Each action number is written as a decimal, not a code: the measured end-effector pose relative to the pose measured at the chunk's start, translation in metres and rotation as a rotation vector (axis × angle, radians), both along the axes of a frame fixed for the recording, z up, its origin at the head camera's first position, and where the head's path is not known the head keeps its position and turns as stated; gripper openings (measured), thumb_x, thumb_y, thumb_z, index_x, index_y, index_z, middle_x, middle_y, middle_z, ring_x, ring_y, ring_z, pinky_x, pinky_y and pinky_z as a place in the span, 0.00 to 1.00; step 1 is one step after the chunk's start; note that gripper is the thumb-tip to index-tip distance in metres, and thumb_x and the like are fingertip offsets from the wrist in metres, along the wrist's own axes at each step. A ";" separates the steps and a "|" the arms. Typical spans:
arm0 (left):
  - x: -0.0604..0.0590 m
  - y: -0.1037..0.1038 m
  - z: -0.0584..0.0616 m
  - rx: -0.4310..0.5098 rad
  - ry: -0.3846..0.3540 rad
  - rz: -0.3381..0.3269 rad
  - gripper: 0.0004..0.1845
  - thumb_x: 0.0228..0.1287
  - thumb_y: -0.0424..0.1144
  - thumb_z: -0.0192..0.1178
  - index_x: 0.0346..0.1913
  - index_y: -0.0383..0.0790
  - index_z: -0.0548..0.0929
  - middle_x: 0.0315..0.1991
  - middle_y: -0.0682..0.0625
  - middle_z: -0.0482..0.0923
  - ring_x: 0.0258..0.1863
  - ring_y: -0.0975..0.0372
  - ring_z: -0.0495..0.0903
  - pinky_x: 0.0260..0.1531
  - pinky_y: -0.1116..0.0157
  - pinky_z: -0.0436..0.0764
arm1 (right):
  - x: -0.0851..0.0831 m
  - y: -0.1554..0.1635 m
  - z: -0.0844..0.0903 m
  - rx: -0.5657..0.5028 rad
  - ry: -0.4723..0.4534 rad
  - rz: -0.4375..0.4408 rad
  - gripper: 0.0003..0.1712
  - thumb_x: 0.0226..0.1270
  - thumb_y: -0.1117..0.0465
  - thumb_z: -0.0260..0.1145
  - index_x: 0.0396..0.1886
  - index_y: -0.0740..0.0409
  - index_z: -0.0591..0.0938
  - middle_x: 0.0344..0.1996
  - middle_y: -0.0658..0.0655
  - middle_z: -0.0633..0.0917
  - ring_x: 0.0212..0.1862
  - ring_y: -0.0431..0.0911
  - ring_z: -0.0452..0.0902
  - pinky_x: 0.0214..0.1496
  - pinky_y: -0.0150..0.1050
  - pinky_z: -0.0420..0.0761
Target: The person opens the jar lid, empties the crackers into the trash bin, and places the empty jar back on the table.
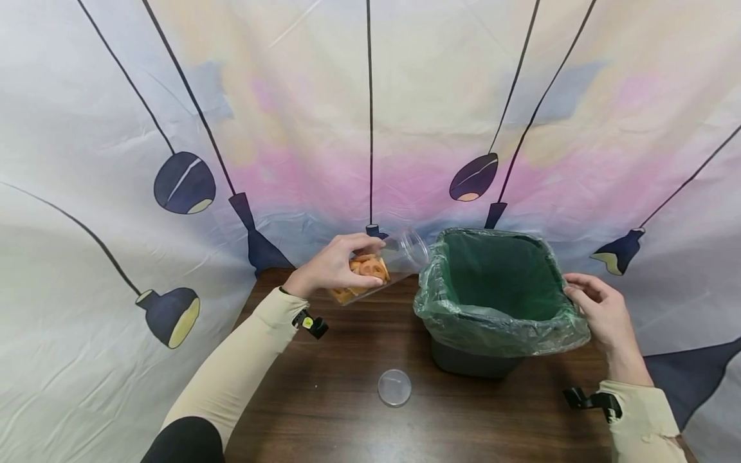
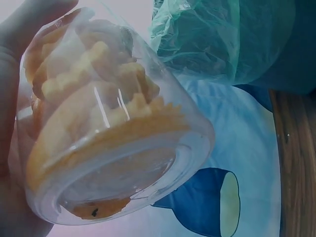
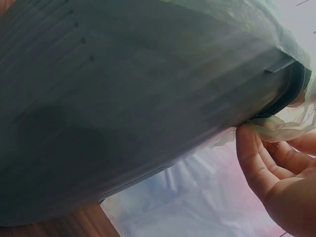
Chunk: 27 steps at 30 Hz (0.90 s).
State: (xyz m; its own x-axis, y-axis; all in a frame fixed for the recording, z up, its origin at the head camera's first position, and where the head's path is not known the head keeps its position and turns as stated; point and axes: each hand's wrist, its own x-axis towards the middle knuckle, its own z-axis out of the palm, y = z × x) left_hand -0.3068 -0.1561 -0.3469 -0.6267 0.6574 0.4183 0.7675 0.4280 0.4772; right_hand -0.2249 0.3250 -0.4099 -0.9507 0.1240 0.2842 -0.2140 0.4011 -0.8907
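My left hand (image 1: 341,263) grips a clear plastic jar (image 1: 399,254), tilted with its open mouth toward the trash bin. Orange ring-shaped snacks (image 1: 368,267) lie in the jar's lower end; the left wrist view shows them, with ridged edges, against the jar's base (image 2: 123,182). The dark trash bin (image 1: 477,360) stands on the table, lined with a green plastic bag (image 1: 503,331) folded over its rim. At the bin's right side my right hand (image 1: 604,312) pinches the bag and rim; in the right wrist view the thumb (image 3: 252,153) presses under the rim.
A round clear lid (image 1: 394,388) lies flat on the brown wooden table (image 1: 336,411), in front and left of the bin. Behind the table hangs a cloth backdrop (image 1: 324,128) printed with dark lamps.
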 end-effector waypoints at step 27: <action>-0.003 0.011 0.016 -0.082 -0.018 -0.035 0.34 0.50 0.52 0.72 0.61 0.45 0.78 0.43 0.54 0.78 0.32 0.66 0.76 0.28 0.67 0.78 | 0.000 0.000 -0.001 -0.018 0.006 0.007 0.14 0.72 0.61 0.60 0.55 0.56 0.81 0.36 0.32 0.81 0.38 0.30 0.74 0.32 0.26 0.70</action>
State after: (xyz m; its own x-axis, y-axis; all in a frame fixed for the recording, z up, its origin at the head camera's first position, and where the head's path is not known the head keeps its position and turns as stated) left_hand -0.3094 -0.1448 -0.3312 -0.6094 0.7108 0.3512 0.7744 0.4388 0.4558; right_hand -0.2249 0.3249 -0.4114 -0.9498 0.1226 0.2879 -0.2221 0.3839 -0.8963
